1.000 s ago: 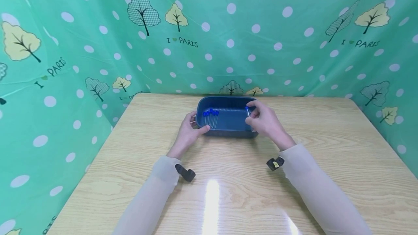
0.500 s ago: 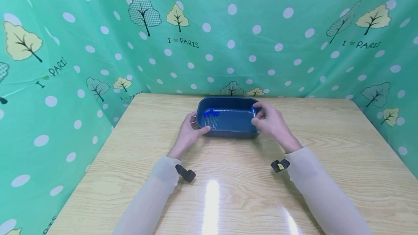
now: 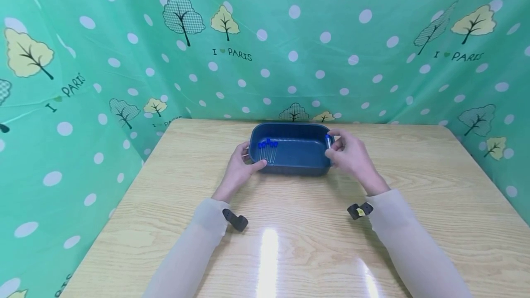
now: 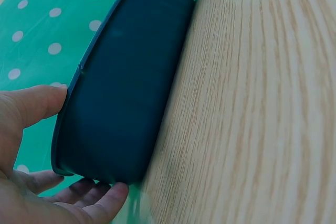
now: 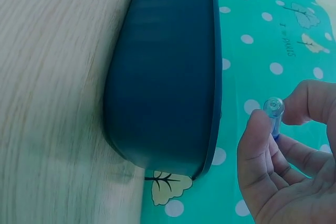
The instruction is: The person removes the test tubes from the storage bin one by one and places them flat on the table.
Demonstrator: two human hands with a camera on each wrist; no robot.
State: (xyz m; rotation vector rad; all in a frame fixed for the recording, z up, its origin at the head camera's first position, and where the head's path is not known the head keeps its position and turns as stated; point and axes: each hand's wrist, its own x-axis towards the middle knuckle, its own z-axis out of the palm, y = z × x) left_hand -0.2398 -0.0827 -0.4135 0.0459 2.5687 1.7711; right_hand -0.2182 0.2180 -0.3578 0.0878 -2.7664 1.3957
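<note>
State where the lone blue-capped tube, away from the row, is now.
In the head view, the lone tube is pinched in the right hand at the right end of the dark blue tray, opposite the row of tubes at its left.

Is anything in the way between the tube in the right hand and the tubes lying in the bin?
Nothing visible. The held tube, pinched by the right hand, is above rim height at the right end of the bin, and only the bin's floor shows between it and the blue-capped tubes.
</note>
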